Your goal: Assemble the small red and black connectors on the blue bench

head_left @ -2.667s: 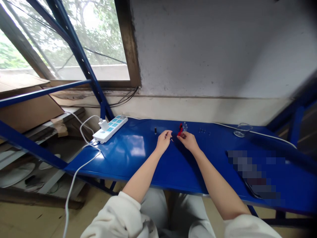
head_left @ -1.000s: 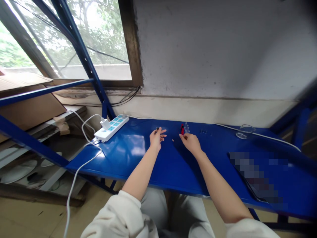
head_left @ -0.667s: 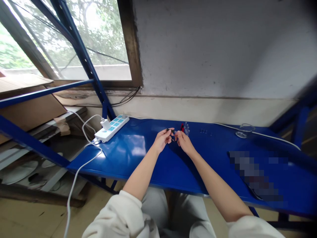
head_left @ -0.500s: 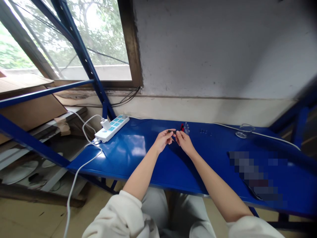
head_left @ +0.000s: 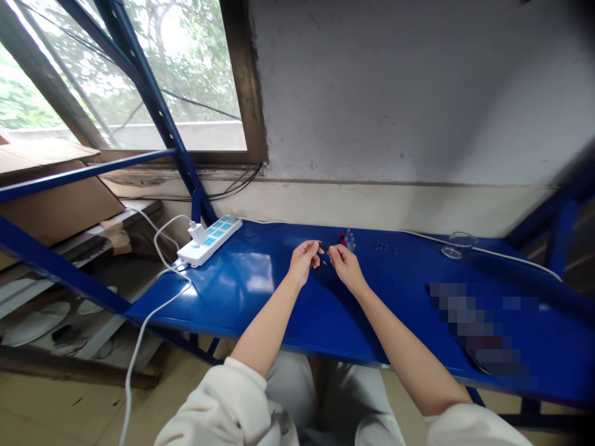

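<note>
Above the blue table (head_left: 218, 291), a short, thin black piece (head_left: 324, 246) spans the space between my two hands; its exact kind cannot be made out. My left hand (head_left: 304, 261) pinches one end between thumb and fingers. At the other end, my right hand (head_left: 344, 265) has its fingertips closed on it. Just behind my right hand lie a small red item (head_left: 342, 237) and a cluster of clear, tube-like pieces (head_left: 350, 239), partly hidden by the hand. More tiny clear pieces (head_left: 382, 246) are scattered to the right.
A white power strip (head_left: 211, 240) with a plugged-in charger (head_left: 198, 231) stands at the table's left, its cable (head_left: 144, 334) hanging over the edge. Clear round containers (head_left: 452, 252) sit at the back right. A pixelated dark object (head_left: 474, 328) lies front right. Blue frame posts flank the table.
The black piece now shows between the hands, where before it lay mostly against the left fingers. My left hand has shifted slightly left; the right hand is nearly still.
</note>
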`<state>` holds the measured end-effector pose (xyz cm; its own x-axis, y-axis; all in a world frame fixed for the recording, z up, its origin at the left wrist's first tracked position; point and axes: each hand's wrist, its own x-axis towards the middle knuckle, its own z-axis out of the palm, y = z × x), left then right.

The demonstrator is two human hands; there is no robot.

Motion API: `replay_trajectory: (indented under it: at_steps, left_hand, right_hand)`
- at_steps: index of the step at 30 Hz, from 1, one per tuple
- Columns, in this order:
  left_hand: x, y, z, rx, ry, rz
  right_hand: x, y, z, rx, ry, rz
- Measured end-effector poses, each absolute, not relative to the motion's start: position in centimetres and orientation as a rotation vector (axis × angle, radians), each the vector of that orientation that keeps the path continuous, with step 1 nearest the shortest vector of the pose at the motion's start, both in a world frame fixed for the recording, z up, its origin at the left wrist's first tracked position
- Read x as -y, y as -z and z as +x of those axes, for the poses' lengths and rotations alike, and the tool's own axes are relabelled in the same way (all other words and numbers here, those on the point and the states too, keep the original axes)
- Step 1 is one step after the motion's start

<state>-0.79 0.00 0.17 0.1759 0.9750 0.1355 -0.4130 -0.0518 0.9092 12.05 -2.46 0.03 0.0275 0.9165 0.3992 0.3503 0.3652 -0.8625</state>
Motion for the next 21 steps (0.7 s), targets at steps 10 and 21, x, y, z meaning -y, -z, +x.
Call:
replay_trajectory:
  at_steps: [10, 21]
  left_hand:
    - [0.51, -0.20, -0.79, -0.918, -1.392, 1.426]
    - [0.03, -0.31, -1.07, -0.965, -1.381, 1.217]
  right_hand:
    - [2.35, -0.29, 12.19, 1.490, -0.791, -1.114]
    - [2.33, -0.22, 11.77, 1.499, -0.902, -1.041]
